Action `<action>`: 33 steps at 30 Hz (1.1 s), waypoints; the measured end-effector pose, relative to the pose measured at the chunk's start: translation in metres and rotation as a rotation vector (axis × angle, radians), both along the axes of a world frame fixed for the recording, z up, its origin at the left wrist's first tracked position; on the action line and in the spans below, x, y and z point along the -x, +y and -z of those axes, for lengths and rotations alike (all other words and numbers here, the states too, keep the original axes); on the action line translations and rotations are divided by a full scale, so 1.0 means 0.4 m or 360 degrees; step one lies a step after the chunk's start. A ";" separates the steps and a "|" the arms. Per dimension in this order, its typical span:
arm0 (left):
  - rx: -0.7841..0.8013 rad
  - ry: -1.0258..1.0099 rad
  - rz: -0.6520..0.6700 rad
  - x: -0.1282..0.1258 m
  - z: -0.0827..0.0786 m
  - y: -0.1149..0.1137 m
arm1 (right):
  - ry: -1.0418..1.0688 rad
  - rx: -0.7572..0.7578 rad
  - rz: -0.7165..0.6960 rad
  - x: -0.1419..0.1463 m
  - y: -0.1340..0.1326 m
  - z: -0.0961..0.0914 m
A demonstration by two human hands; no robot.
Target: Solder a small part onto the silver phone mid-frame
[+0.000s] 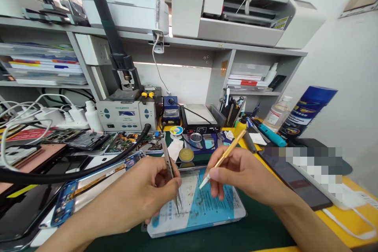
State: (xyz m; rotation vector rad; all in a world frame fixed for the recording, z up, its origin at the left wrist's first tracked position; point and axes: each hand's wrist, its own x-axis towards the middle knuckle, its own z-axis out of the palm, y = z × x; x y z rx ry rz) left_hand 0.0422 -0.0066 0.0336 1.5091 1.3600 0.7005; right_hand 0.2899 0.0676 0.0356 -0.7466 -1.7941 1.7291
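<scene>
My left hand (150,189) is closed around metal tweezers (169,159), whose two tips point down over the left part of a flat blue-and-white box (201,226). The tips are slightly apart, and I see nothing between them. My right hand (230,171) pinches a slim gold pen-like tool (228,149) with a white tapered tip, which points down and left above the box. What kind of tool it is, I cannot make out. Printed text and dark smudges cover the box's top. Just behind it sits a small round tin of yellowish paste (186,155).
Left are opened phones (85,189) and a tray of circuit boards (136,141), crossed by a black hose (97,171). A hot-air station (126,115), soldering station (171,110) and heating plate (201,115) stand behind. A spray can (307,112) and a dark tablet (295,177) are right.
</scene>
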 end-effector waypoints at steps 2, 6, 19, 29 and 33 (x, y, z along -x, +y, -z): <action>-0.0001 0.0053 -0.0013 -0.004 0.010 -0.002 | -0.0068 0.0092 -0.0006 0.016 -0.022 0.014; 0.0036 0.0077 -0.0085 -0.005 0.020 -0.005 | -0.0307 -0.0029 0.0001 0.029 -0.053 0.036; 0.0093 0.0086 -0.0052 -0.004 0.008 0.005 | -0.0518 -0.0510 0.0029 0.048 -0.084 0.040; 0.0057 0.0160 -0.0072 0.002 0.022 -0.005 | -0.0452 -0.0777 0.0028 0.058 -0.085 0.039; 0.0060 0.0148 -0.0040 -0.003 0.009 -0.003 | -0.0418 -0.0760 0.0031 0.057 -0.080 0.042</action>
